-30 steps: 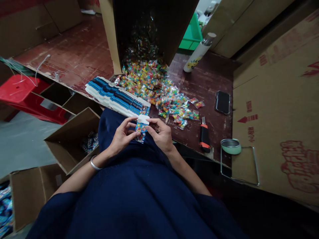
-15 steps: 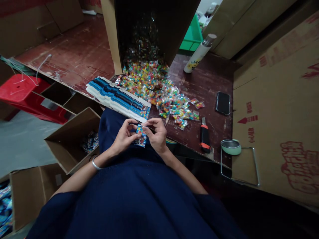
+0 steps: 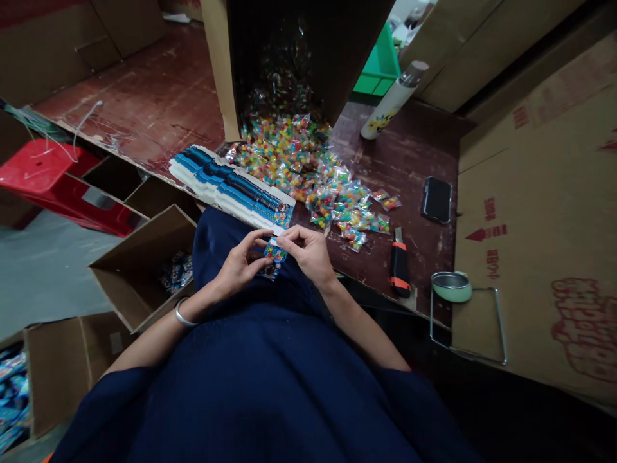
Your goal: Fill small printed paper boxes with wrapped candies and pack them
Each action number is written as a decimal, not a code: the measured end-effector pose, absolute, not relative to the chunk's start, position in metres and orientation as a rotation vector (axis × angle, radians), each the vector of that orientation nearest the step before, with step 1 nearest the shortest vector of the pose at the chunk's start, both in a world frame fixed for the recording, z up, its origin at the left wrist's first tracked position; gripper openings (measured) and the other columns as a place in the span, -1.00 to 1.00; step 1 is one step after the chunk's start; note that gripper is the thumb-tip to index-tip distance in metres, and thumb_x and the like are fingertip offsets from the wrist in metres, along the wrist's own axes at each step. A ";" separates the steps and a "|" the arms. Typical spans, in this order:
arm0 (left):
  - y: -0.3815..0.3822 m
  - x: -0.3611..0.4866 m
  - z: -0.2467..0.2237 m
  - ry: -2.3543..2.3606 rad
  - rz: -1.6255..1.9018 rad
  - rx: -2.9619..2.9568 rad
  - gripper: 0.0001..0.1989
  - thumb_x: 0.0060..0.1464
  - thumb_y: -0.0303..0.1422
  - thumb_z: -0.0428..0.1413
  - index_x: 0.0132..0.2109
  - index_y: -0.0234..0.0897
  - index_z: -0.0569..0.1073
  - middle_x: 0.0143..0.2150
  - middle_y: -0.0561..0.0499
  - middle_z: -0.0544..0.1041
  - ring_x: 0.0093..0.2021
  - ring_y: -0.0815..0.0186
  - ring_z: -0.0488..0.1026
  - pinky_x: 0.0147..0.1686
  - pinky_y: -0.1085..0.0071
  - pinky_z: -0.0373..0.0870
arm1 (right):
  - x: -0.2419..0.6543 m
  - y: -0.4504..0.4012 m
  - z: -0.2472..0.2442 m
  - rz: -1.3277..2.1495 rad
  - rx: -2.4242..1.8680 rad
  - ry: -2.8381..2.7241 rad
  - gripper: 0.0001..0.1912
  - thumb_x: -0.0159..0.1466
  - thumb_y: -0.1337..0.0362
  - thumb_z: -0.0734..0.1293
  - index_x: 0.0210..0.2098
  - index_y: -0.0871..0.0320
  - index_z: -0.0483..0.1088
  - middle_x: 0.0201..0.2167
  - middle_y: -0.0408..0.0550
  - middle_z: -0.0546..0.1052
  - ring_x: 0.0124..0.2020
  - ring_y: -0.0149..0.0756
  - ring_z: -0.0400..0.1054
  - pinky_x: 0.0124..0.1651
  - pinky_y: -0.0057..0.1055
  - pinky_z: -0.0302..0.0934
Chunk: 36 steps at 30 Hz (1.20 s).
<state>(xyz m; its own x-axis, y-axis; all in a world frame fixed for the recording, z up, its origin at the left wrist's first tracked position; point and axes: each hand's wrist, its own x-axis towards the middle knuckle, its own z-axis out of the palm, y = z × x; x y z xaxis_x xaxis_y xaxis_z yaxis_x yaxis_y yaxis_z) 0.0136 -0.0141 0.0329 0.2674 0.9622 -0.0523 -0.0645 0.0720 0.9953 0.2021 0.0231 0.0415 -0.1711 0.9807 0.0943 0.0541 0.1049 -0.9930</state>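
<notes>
A small blue printed packet (image 3: 275,253) is held low in front of my body, just off the table's near edge. My left hand (image 3: 240,265) is closed on its left side, thumb in front. The fingers of my right hand (image 3: 311,255) pinch its top edge, where a whitish strip shows. Close beyond my hands lies a long fanned row of flat blue-and-white packets (image 3: 231,188). Behind that row spreads a heap of small clear bags of colourful candies (image 3: 308,173), spilling from a tipped carton (image 3: 218,71).
On the right lie a utility knife (image 3: 400,263) and a phone (image 3: 436,199); a white bottle (image 3: 393,103) stands farther back. A green bowl (image 3: 452,287) sits in a wire holder by a large carton (image 3: 530,225). Open boxes (image 3: 139,257) with blue packets and a red stool (image 3: 43,167) are at left.
My right hand has shifted slightly right along the packet's top, and a whitish strip now shows there. The left hand keeps its hold. The whole view has shifted a little.
</notes>
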 end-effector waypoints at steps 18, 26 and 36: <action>0.015 -0.119 0.054 1.742 0.504 1.949 -0.54 0.08 -0.34 0.32 0.15 -0.17 0.55 -0.08 -0.08 0.61 -0.07 0.05 0.55 -0.01 0.20 0.46 | 0.221 0.069 -0.018 0.547 -1.354 -2.131 -0.68 0.19 0.31 0.54 -0.07 0.07 0.53 0.05 0.08 0.62 0.15 0.06 0.45 0.23 0.04 0.36; 0.019 -0.040 0.038 1.217 0.767 1.367 -0.62 0.12 -0.06 0.31 -0.14 -0.30 0.57 -0.13 -0.13 0.69 -0.12 0.15 0.63 -0.08 0.26 0.55 | 0.225 0.054 -0.011 0.386 -1.195 -1.954 -0.82 0.43 0.30 0.30 -0.21 0.04 0.58 -0.09 0.04 0.70 -0.01 -0.09 0.59 0.14 -0.10 0.45; 0.015 -0.009 0.019 0.707 1.001 0.522 -0.40 0.06 -0.04 0.38 0.08 -0.41 0.55 0.04 -0.29 0.68 0.12 -0.07 0.62 0.19 0.08 0.51 | 0.197 -0.002 0.012 0.253 -0.547 -2.083 -0.74 0.41 0.35 0.36 0.07 0.07 0.50 -0.03 0.01 0.67 0.11 -0.17 0.56 0.15 -0.22 0.52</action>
